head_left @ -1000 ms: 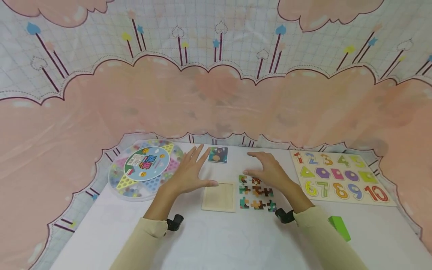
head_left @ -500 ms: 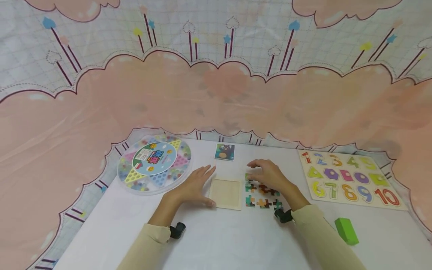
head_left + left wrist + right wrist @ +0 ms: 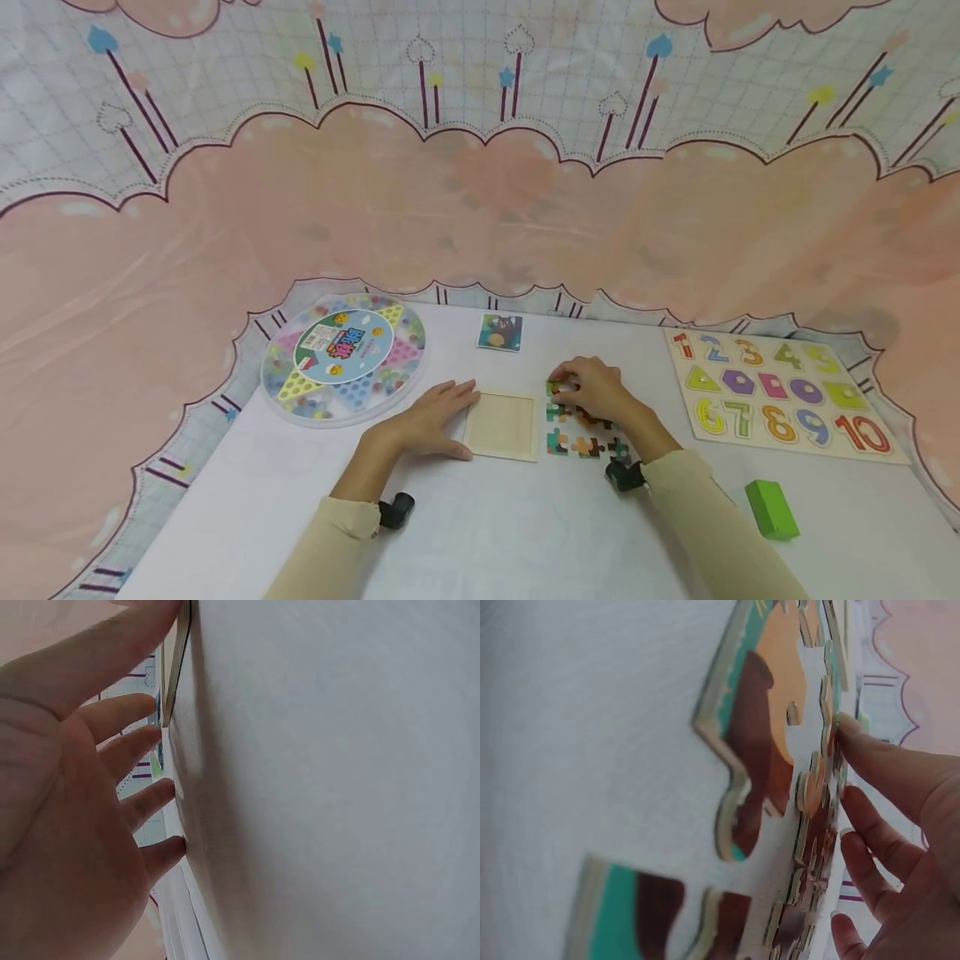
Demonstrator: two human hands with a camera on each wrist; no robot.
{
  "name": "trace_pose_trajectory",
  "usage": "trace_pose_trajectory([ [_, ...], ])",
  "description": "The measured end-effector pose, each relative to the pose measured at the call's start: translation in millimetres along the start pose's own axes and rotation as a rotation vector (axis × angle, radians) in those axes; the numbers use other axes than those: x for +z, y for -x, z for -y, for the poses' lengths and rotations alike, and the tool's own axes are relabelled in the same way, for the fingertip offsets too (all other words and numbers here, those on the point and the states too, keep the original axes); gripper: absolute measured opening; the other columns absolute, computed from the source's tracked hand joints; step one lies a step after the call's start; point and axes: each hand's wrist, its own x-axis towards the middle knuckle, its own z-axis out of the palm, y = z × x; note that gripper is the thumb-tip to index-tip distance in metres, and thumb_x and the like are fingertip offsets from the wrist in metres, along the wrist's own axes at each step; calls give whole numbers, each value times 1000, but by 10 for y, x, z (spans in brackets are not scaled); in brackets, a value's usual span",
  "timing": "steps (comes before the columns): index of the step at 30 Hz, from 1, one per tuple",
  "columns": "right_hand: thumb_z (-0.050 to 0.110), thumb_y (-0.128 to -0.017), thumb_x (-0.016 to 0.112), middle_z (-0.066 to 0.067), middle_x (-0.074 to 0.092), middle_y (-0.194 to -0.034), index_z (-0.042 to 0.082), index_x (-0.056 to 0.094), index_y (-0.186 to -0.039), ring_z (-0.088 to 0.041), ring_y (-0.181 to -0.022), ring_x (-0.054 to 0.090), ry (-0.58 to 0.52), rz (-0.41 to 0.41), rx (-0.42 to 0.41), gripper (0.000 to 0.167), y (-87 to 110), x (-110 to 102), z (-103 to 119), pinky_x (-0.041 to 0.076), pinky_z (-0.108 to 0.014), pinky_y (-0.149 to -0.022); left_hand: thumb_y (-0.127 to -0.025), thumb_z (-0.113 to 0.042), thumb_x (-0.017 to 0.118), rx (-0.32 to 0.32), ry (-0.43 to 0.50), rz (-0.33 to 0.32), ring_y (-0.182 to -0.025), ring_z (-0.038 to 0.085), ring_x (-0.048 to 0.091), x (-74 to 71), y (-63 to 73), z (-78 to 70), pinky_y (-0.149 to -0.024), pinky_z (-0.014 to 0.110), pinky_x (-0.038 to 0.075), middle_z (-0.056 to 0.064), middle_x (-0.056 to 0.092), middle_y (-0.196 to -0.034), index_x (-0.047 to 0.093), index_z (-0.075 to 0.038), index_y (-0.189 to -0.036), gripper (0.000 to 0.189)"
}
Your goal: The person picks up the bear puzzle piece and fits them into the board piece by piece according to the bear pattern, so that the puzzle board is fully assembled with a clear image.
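My left hand (image 3: 423, 421) lies beside a shallow square wooden tray (image 3: 501, 427), fingers spread. Its thumb reaches the near left corner and its index fingertip the far left corner; in the left wrist view the thumb lies along the tray's edge (image 3: 178, 671). To the right of the tray, my right hand (image 3: 596, 390) pinches the far left puzzle piece (image 3: 552, 387) between thumb and fingers, low at the table. Other jigsaw pieces (image 3: 557, 442) in teal, brown and orange lie in loose rows under and in front of this hand, partly hidden by it.
A small bear picture card (image 3: 500, 332) lies behind the tray. A round game board with marbles (image 3: 345, 358) is at the back left. A number and shape board (image 3: 783, 396) lies to the right, with a green block (image 3: 772, 510) in front of it. A patterned cloth hangs behind.
My left hand has come down from above the table to the tray's left side. My right hand has lowered onto the far left puzzle piece, its fingers closing in. The head view has shifted slightly.
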Motion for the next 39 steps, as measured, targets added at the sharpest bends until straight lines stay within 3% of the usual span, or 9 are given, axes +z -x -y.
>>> trace_pose_trajectory([
  [9, 26, -86, 82, -4, 74, -112, 18, 74, -107, -28, -110, 64, -48, -4, 39, 23, -8, 18, 29, 37, -52, -94, -84, -34, 83, -22, -24, -5, -160, 40, 14, -1, -27, -25, -129, 63, 14, 7, 27, -171, 40, -8, -157, 88],
  [12, 20, -86, 83, -6, 70, -109, 15, 74, -105, -24, -102, 64, -90, -11, 38, 22, 5, 16, 63, 45, -49, -98, -84, -35, 83, -27, -25, -5, -160, 39, 14, -2, -42, -34, -129, 63, 14, 7, 27, -171, 40, -9, -157, 88],
  [16, 12, -85, 82, -7, 66, -107, 10, 74, -104, -20, -97, 63, -144, -17, 32, 21, 17, 13, 97, 58, -40, -91, -84, -34, 83, -28, -31, -6, -160, 39, 15, -9, -52, -60, -129, 63, 15, 7, 27, -171, 41, -9, -156, 88],
  [24, 12, -85, 82, -7, 70, -111, 10, 76, -103, -21, -100, 66, -203, -15, 41, 20, 22, -2, 135, 60, -38, -90, -80, -34, 86, -16, -59, -21, -158, 41, 21, -17, -82, -50, -128, 62, 20, 10, 32, -168, 43, -5, -154, 91],
  [32, 6, -86, 80, -12, 71, -111, 5, 75, -107, -23, -99, 73, -297, -1, -105, 22, 24, 43, 223, 63, -33, -84, -77, -31, 89, -1, -59, -6, -158, 39, 22, -50, -92, -10, -130, 56, 21, 12, 32, -168, 43, -3, -153, 93],
  [36, 5, -86, 79, -11, 70, -112, 5, 75, -107, -23, -100, 73, -322, 31, -129, 22, 5, 101, 298, 63, -31, -84, -79, -31, 88, 4, -70, 7, -158, 39, 21, -55, -98, -1, -130, 56, 21, 12, 32, -168, 43, -4, -154, 91],
  [39, 7, -86, 79, -8, 71, -112, 8, 76, -107, -20, -101, 72, -329, 47, -103, 21, -6, 148, 373, 62, -30, -85, -79, -32, 87, -2, -75, 15, -158, 38, 21, -61, -100, -7, -130, 56, 21, 11, 32, -168, 43, -4, -154, 91],
])
